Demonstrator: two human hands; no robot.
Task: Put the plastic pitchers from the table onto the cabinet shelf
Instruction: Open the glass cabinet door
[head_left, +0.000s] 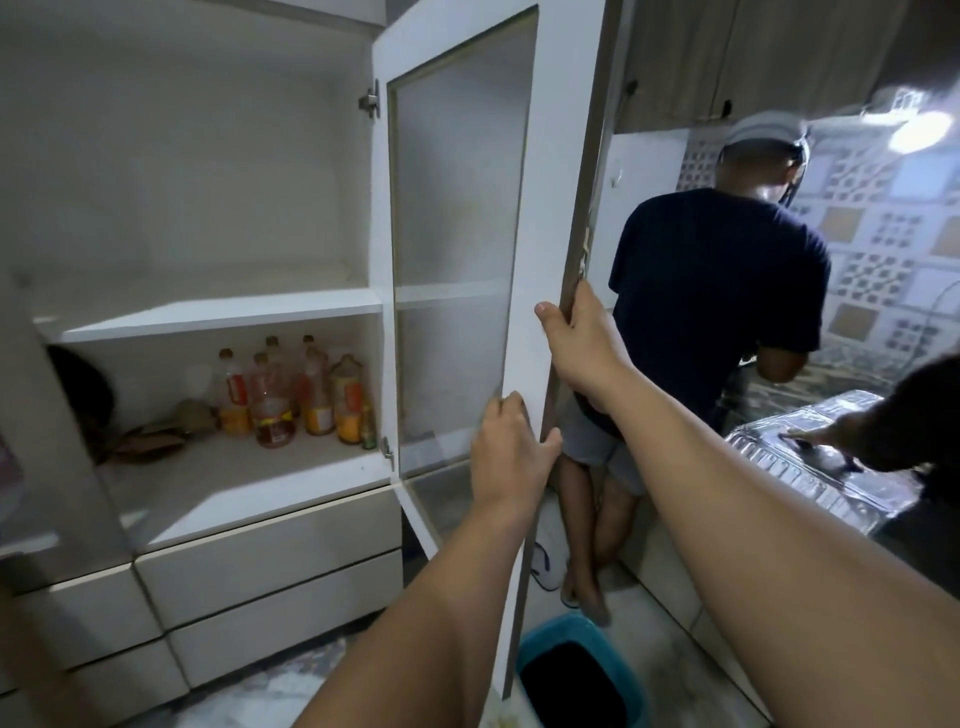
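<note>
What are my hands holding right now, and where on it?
Both hands grip the open cabinet door by its free edge: right hand higher up, left hand below it.

White cabinet door (540, 218); teal bin (582, 670); navy shirt (722, 291); patterned wall tiles (883, 234)

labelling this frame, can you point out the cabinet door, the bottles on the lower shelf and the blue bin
cabinet door (457, 249), head view, on the frosted glass panel.
bottles (291, 395), head view, on the middle of the cluster on the lower shelf.
blue bin (631, 670), head view, on its right rim.
</note>
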